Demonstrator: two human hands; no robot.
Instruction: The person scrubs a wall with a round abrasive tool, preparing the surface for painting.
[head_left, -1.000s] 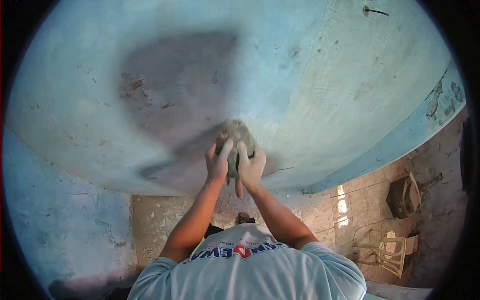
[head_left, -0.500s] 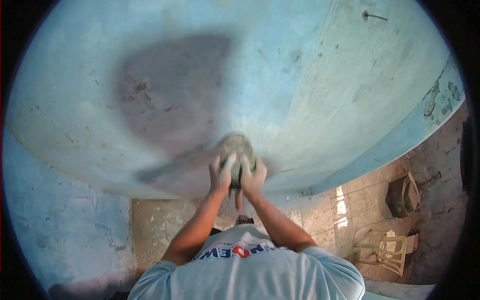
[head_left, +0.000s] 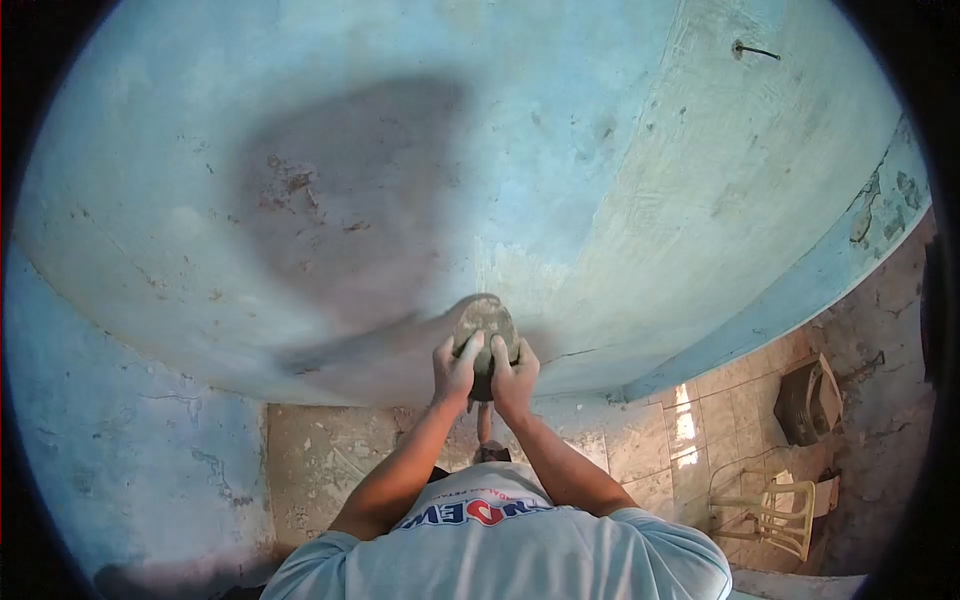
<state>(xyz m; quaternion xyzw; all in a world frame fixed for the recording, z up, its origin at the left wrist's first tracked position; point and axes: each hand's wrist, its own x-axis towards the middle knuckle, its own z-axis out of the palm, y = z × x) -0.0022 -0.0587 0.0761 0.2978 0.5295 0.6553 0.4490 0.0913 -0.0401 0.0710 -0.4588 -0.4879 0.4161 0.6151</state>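
Observation:
Both my hands press a round grey pad (head_left: pixel 487 322) flat against a pale blue plastered wall (head_left: pixel 620 180). My left hand (head_left: pixel 455 368) grips the pad's lower left side, and my right hand (head_left: pixel 513 376) grips its lower right. A short handle-like piece (head_left: pixel 485 422) hangs down below the hands. The pad sits near the lower edge of a large darker patch (head_left: pixel 350 200) on the wall. My arms reach forward from a light T-shirt (head_left: pixel 500 550) with red and blue lettering.
A tiled floor (head_left: pixel 320 460) lies below the wall. At the right stand a pale plastic chair (head_left: pixel 775 515) and a dark boxy object (head_left: pixel 808 398). A nail (head_left: pixel 752 50) sticks out of the wall at the top right. Rough unpainted plaster (head_left: pixel 880 330) borders the blue at right.
Both hands have slid the pad down the wall, from mid-height to lower in the view. The grip on it has stayed the same.

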